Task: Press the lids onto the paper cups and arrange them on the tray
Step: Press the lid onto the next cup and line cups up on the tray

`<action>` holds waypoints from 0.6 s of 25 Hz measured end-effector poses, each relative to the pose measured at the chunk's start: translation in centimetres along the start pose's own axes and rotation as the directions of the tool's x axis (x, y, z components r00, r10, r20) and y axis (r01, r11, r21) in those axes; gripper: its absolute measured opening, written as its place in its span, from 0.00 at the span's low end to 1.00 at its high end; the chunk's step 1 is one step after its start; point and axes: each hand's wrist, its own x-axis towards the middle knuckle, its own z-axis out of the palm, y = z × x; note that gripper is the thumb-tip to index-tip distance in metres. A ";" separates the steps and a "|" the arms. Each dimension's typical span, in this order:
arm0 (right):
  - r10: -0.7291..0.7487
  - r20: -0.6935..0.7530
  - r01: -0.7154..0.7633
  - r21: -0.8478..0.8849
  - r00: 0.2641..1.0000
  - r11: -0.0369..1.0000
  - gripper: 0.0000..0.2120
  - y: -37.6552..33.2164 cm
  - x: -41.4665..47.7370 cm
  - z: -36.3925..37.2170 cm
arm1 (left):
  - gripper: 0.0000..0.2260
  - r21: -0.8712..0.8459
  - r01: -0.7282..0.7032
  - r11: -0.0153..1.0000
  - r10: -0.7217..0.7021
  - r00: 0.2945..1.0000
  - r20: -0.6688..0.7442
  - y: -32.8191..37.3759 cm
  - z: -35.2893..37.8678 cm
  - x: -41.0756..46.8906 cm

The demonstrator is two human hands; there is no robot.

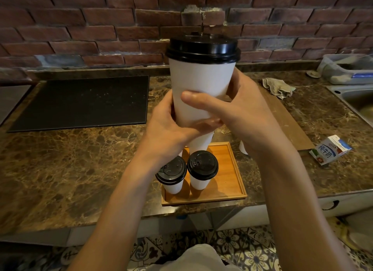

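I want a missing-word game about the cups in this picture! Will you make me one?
1. The left hand and right hand hold a tall white paper cup whose round plastic lid is coloured ____.
2. Two lidded white cups stand on a square wooden ____.
3. The blue and white milk carton lies on the brown marble counter, on the person's ____ side.

Missing words: black; tray; right.

Café counter (60, 159), sink (355, 101), brick wall (80, 18)
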 end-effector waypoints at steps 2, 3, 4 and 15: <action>-0.003 -0.048 0.003 -0.007 0.999 1.000 0.31 -0.1 0.0 0.5 | 0.29 0.024 0.011 1.000 -0.009 0.998 -0.060 -0.4 0.2 0.0; -0.009 -0.075 0.008 -0.013 0.997 1.000 0.32 -0.1 0.0 0.7 | 0.31 0.042 0.020 0.999 -0.016 0.996 -0.084 -0.6 0.3 0.1; -0.015 -0.105 0.014 -0.016 0.994 1.000 0.33 0.0 -0.1 1.0 | 0.32 0.052 0.027 0.998 -0.022 0.994 -0.103 -0.7 0.4 0.1; -0.079 -0.205 0.071 -0.048 0.976 0.996 0.35 -0.2 -0.2 1.3 | 0.27 0.058 -0.008 0.998 0.011 0.999 -0.051 -0.3 0.1 0.1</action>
